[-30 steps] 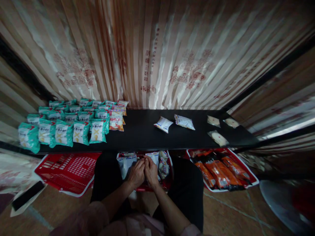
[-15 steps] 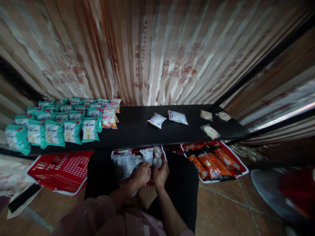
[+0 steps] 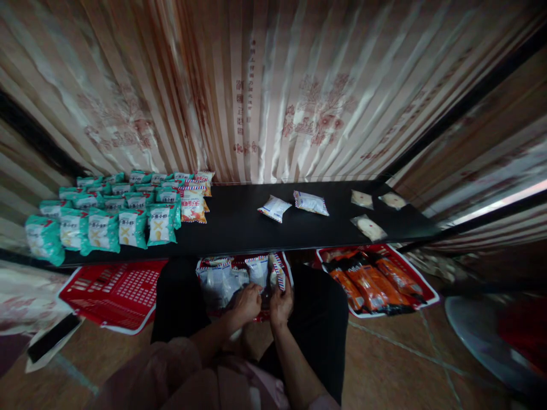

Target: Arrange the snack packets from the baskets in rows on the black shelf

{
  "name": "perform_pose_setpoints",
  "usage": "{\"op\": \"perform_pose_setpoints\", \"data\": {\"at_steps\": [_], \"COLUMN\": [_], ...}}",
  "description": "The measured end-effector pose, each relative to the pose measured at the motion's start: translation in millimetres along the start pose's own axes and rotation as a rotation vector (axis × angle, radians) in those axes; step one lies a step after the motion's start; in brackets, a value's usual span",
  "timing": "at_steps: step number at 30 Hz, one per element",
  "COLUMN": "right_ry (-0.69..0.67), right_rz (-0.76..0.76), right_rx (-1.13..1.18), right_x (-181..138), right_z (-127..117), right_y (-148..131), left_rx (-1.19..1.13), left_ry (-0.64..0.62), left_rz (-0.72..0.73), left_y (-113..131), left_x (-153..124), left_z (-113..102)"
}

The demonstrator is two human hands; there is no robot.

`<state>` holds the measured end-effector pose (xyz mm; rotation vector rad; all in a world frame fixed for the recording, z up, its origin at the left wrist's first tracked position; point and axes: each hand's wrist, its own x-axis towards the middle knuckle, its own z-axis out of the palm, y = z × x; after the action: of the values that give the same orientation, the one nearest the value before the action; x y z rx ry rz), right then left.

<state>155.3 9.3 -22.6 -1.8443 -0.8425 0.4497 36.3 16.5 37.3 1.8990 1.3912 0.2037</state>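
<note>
Between my knees sits a red basket [image 3: 290, 277] with several white snack bags [image 3: 217, 285] in it. My right hand [image 3: 281, 307] grips a snack bag [image 3: 278, 272] with striped edges, held upright at the basket's right side. My left hand [image 3: 248, 303] is over the near part of the basket, fingers curled together; what they hold, if anything, is hidden. Just beyond it leans another white snack bag [image 3: 257, 270]. Two more, a left snack bag [image 3: 274, 209] and a right snack bag [image 3: 311, 203], lie apart on the black shelf [image 3: 239, 230].
Rows of teal snack bags [image 3: 103, 230] stand on the shelf's left, beside orange-and-white bags [image 3: 193, 205]. Several flat clear packets [image 3: 368, 228] lie at its right. Below are a red basket [image 3: 115, 293] at left and a basket of orange bags [image 3: 371, 282] at right.
The view has shifted slightly, so the scene sits a little further right. The snack bag in my right hand now stands more upright; my left hand has barely moved.
</note>
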Motion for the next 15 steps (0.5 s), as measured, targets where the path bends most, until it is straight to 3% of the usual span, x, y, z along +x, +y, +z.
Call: {"op": "perform_pose_setpoints", "data": {"at_steps": [9,15], "right_ry": [-0.03,-0.138], "right_rz": [-0.115,-0.029], "right_rx": [-0.015,0.036], "right_x": [-7.5,-7.3], "right_z": [-26.1,-38.0], "right_y": [-33.0,-54.4], "left_rx": [-0.082,-0.185], "left_ry": [0.139,0.208], "left_rz": [-0.027,0.037], "left_y": [-1.9,-6.3], "left_x": [9.2,12.3], "left_z": [1.9,-8.5]}}
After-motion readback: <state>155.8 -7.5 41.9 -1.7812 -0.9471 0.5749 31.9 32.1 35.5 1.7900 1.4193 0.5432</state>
